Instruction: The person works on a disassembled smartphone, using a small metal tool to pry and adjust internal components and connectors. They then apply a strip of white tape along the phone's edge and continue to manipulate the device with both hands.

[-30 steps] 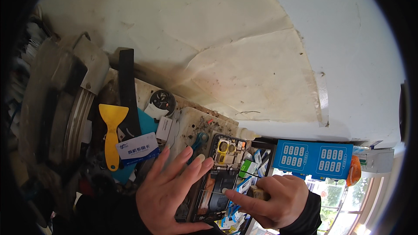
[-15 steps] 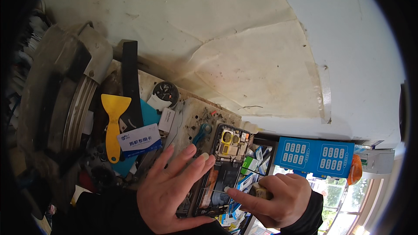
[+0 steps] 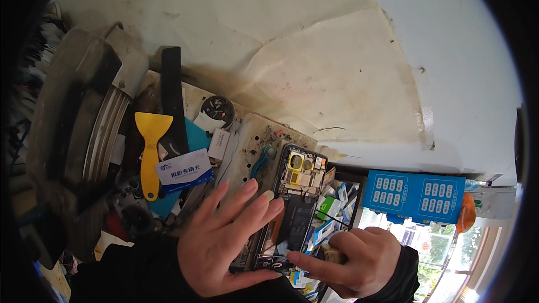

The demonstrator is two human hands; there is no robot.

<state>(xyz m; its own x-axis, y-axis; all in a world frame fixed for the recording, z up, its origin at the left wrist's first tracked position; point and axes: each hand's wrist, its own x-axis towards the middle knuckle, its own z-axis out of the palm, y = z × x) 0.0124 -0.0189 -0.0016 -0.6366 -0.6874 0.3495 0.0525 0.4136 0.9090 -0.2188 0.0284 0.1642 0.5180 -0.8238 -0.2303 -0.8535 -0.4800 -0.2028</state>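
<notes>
Head view: opened phone [image 3: 295, 207] between a spread left hand [image 3: 219, 241] and a curled right hand [image 3: 359, 261]

Slab-shaped and dark-rimmed, the phone lies near the middle, its far end leaning right. Metal plates and a yellow ring [image 3: 296, 161] fill the far part; nearer sits a matte black battery. The left hand's fingers fan out at the phone's left edge, its thumb along the near end; how firmly it touches, I cannot tell. The right hand bends round a rough brown lump [image 3: 335, 254], forefinger pointing over the phone's near part.

Beyond the left hand stretches a pale, gritty plate [image 3: 247, 146] with round holes and a teal tool [image 3: 261, 163]. Farther left are a smooth card [image 3: 185, 169], white and blue, a flat yellow scraper [image 3: 150, 154] and a long black strip [image 3: 173, 90]. A dusty ribbed machine [image 3: 73, 112] stands at far left.

Small packets [image 3: 332, 207] crowd right of the phone. A creased, stained cream sheet [image 3: 337, 50] covers the wall [image 3: 466, 78]; at right, a blue box [image 3: 414, 196] stands above a bright window [image 3: 443, 258].
</notes>
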